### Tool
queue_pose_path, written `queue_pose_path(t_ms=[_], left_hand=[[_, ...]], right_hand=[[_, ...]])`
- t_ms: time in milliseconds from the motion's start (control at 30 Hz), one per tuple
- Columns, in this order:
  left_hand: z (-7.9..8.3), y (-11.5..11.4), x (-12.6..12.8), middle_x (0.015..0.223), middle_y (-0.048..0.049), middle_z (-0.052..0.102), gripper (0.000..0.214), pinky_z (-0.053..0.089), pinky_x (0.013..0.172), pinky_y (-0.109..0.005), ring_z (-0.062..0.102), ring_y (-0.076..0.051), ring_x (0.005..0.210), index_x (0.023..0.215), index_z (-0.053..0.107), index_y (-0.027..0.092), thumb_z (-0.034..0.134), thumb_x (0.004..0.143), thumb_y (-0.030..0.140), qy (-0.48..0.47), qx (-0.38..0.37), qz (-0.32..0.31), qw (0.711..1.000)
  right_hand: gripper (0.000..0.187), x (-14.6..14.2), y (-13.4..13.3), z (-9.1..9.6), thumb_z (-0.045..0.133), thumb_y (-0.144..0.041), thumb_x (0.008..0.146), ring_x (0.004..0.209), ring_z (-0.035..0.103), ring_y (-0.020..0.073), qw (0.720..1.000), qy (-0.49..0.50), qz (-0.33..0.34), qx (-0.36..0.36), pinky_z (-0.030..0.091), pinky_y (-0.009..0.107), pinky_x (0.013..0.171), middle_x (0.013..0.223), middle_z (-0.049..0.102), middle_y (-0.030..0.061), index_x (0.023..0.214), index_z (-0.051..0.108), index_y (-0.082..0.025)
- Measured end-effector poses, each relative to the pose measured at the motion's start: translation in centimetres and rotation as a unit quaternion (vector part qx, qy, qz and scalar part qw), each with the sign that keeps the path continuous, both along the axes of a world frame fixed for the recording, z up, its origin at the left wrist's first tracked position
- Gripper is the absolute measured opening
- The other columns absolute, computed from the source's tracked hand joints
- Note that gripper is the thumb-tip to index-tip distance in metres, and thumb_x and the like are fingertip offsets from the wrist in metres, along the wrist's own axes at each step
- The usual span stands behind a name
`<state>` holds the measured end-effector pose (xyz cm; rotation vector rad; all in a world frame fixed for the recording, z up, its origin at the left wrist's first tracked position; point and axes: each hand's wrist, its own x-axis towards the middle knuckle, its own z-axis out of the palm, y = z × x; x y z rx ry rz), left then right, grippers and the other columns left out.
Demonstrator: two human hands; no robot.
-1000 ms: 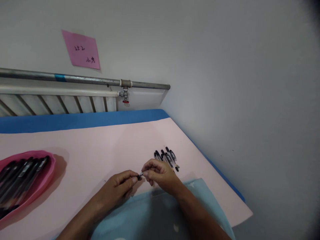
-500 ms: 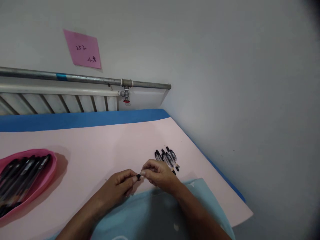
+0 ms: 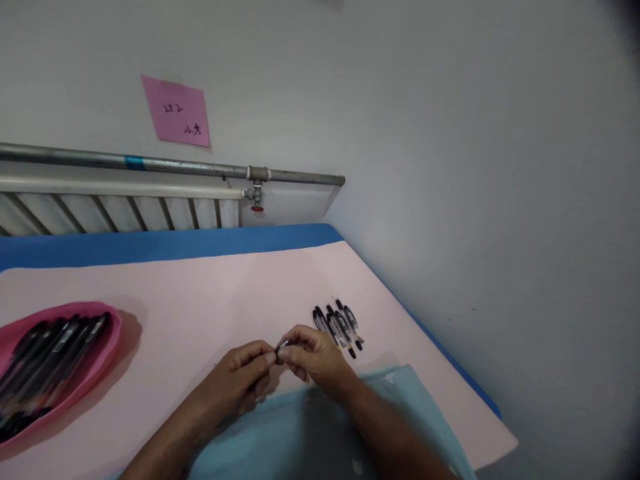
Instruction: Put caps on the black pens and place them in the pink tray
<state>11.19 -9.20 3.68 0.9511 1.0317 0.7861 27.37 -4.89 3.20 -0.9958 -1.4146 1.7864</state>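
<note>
My left hand and my right hand meet fingertip to fingertip above the front of the table. Between them is a small black pen part with a shiny edge, pinched from both sides by thumbs and forefingers. It looks like a pen cap, though the fingers hide most of it. Just beyond my right hand, several black-capped pens with clear barrels lie side by side in a slanting group. To the left, a pink bowl holds several more black pens.
A pale pink sheet covers the blue table. Light blue cloth lies under my forearms. Behind the table run a radiator and a metal pipe with a red valve. A grey wall borders the right side.
My hands stay joined at the small pen part, which has turned slightly so that a shiny edge shows by my right fingers. The whole view has shifted a little.
</note>
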Motion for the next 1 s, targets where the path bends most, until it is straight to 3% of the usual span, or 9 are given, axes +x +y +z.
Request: queue_pose_path(t_ms=[133, 267, 400, 533, 700, 833, 1000], left_hand=[[0.01, -0.03, 0.14, 0.043, 0.0093, 0.036, 0.031, 0.013, 0.034, -0.02, 0.022, -0.003, 0.033, 0.075, 0.05, 0.018, 0.05, 0.074, 0.049, -0.002, -0.008, 0.004, 1.0], [0.03, -0.07, 0.26, 0.043, 0.0088, 0.037, 0.031, 0.015, 0.036, -0.02, 0.024, -0.003, 0.035, 0.071, 0.049, 0.017, 0.049, 0.074, 0.049, 0.014, 0.012, 0.012, 1.0], [0.02, -0.05, 0.27, 0.043, 0.009, 0.035, 0.033, 0.015, 0.038, -0.02, 0.024, -0.004, 0.036, 0.071, 0.048, 0.018, 0.049, 0.074, 0.05, 0.024, 0.009, 0.017, 1.0], [-0.2, 0.05, 0.25, 0.045, 0.0082, 0.036, 0.031, 0.018, 0.041, -0.021, 0.027, -0.004, 0.039, 0.069, 0.048, 0.017, 0.049, 0.075, 0.047, 0.019, 0.037, 0.01, 0.999], [-0.5, 0.13, 0.14, 0.044, 0.0085, 0.035, 0.031, 0.014, 0.039, -0.022, 0.025, -0.004, 0.037, 0.071, 0.048, 0.018, 0.046, 0.077, 0.048, 0.031, 0.029, 0.008, 0.999], [-0.77, 0.12, 0.05, 0.043, 0.0089, 0.035, 0.027, 0.016, 0.041, -0.022, 0.027, -0.005, 0.039, 0.076, 0.05, 0.017, 0.047, 0.078, 0.044, 0.027, 0.05, 0.009, 0.998], [-0.84, 0.2, 0.1, 0.045, 0.0086, 0.034, 0.027, 0.016, 0.042, -0.022, 0.026, -0.005, 0.041, 0.074, 0.05, 0.017, 0.046, 0.078, 0.044, 0.02, 0.05, 0.009, 0.998]], right_hand=[[0.02, -0.14, -0.05, 0.12, 0.063, -0.026, 0.067, 0.044, 0.041, 0.0048, 1.0, 0.005, -0.007, 0.012, 0.032, 0.019, 0.042, 0.058, 0.056, -0.003, 0.083, 0.062, -0.015], [0.016, -0.3, -0.05, 0.16, 0.064, -0.03, 0.067, 0.043, 0.037, 0.0044, 0.998, -0.011, -0.049, 0.022, 0.027, 0.018, 0.04, 0.05, 0.048, -0.0053, 0.067, 0.059, -0.014], [0.019, -0.33, -0.03, 0.18, 0.063, -0.028, 0.067, 0.045, 0.04, 0.0052, 0.999, -0.001, -0.028, 0.017, 0.03, 0.019, 0.042, 0.056, 0.053, -0.0038, 0.081, 0.062, -0.015], [0.014, -0.37, -0.02, 0.13, 0.064, -0.027, 0.066, 0.042, 0.036, 0.0043, 0.998, -0.006, -0.053, 0.012, 0.027, 0.019, 0.041, 0.049, 0.048, -0.0055, 0.068, 0.061, -0.014], [0.018, -0.53, -0.11, 0.06, 0.063, -0.026, 0.066, 0.044, 0.039, 0.005, 0.999, 0.015, -0.03, 0.006, 0.029, 0.019, 0.042, 0.058, 0.056, -0.0028, 0.081, 0.062, -0.015], [0.015, -0.62, -0.09, -0.06, 0.065, -0.027, 0.065, 0.044, 0.036, 0.0043, 0.998, -0.005, -0.06, 0.012, 0.026, 0.019, 0.041, 0.054, 0.052, -0.0037, 0.067, 0.059, -0.014], [0.017, -0.65, 0.0, -0.26, 0.063, -0.026, 0.065, 0.044, 0.038, 0.0049, 0.999, 0.012, -0.048, 0.0, 0.028, 0.02, 0.043, 0.057, 0.055, -0.003, 0.079, 0.063, -0.015]])
